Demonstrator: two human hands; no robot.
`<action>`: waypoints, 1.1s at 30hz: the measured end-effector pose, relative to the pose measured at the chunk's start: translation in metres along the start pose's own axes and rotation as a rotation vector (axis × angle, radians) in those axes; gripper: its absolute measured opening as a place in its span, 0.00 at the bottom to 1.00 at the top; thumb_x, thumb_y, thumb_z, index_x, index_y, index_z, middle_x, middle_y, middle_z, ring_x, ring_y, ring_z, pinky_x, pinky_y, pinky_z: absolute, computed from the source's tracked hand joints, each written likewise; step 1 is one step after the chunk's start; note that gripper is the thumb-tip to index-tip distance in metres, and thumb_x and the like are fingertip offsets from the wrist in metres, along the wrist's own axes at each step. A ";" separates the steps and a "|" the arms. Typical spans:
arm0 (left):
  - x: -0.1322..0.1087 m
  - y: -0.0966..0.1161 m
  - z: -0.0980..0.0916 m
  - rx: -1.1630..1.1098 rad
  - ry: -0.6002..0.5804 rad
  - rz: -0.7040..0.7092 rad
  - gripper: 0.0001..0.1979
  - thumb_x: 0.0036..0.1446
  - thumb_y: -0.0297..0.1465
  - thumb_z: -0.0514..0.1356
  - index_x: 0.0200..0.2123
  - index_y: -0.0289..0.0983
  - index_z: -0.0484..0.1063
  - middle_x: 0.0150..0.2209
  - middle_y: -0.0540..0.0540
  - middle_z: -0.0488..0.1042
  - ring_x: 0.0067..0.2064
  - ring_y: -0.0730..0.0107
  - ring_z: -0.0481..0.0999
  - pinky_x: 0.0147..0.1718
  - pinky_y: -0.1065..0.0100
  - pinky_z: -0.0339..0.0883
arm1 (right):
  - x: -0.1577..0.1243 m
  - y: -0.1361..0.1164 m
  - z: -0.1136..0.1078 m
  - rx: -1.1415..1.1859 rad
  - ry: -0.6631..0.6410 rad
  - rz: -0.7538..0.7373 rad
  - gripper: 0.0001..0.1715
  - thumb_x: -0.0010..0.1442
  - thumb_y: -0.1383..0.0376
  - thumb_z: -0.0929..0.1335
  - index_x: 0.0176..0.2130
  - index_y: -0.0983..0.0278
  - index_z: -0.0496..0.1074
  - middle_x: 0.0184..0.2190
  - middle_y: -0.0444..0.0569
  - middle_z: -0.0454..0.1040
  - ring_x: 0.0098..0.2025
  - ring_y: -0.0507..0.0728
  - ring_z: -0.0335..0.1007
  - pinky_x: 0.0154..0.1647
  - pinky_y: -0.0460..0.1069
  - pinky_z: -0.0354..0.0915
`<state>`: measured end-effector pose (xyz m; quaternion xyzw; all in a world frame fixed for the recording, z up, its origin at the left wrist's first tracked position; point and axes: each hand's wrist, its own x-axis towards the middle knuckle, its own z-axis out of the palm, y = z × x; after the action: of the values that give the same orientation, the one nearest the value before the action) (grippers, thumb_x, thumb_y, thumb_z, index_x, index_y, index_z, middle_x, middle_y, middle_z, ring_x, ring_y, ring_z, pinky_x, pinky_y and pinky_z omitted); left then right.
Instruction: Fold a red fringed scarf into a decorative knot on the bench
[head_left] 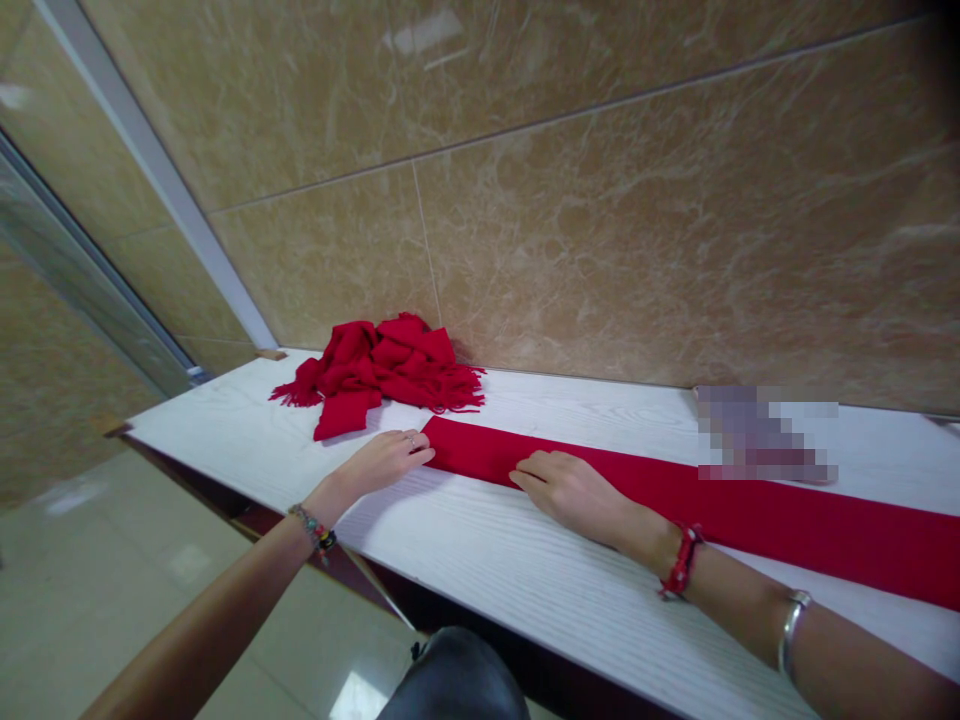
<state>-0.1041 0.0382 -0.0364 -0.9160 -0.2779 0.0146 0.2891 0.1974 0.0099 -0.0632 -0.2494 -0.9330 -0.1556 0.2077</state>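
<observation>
Red cloth strip (697, 500): probably light, floppy; hold by end corners. My left fingers (417, 457) at its end, right fingers (534, 468) curled on near edge; can't tell if either grips.

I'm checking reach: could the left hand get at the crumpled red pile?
Probably yes: the left hand is at the flat red cloth's end, near the crumpled red pile, with white tabletop between them.

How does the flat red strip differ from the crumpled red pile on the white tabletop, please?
The red strip lies flat and smooth, while the red pile is bunched up in loose folds. The strip is long and runs out past the picture's right edge; the pile is compact and wholly in view. The pile shows fringe; the visible part of the strip shows none. Both are red cloth.
</observation>
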 end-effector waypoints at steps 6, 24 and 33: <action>-0.002 0.001 -0.001 0.031 0.083 -0.075 0.08 0.56 0.21 0.52 0.30 0.34 0.70 0.29 0.45 0.68 0.33 0.68 0.68 0.33 0.68 0.64 | -0.001 0.002 -0.003 -0.053 0.021 -0.036 0.13 0.57 0.74 0.61 0.42 0.70 0.69 0.35 0.54 0.73 0.37 0.56 0.67 0.36 0.50 0.64; 0.034 0.024 -0.023 -0.316 0.064 -0.175 0.12 0.53 0.24 0.49 0.38 0.35 0.70 0.41 0.43 0.71 0.41 0.67 0.70 0.44 0.65 0.62 | -0.002 -0.001 -0.005 0.163 -0.088 0.041 0.20 0.60 0.65 0.60 0.51 0.66 0.64 0.52 0.52 0.65 0.54 0.56 0.58 0.54 0.53 0.55; 0.062 0.064 -0.001 -0.399 -0.135 -0.264 0.22 0.62 0.34 0.40 0.59 0.37 0.48 0.60 0.39 0.50 0.61 0.63 0.48 0.53 0.54 0.50 | -0.031 0.005 -0.024 0.236 -0.320 0.085 0.27 0.63 0.58 0.54 0.60 0.63 0.49 0.60 0.50 0.52 0.61 0.56 0.42 0.59 0.58 0.43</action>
<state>-0.0194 0.0258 -0.0620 -0.9076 -0.4113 -0.0174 0.0825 0.2313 -0.0079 -0.0562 -0.2839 -0.9545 0.0056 0.0908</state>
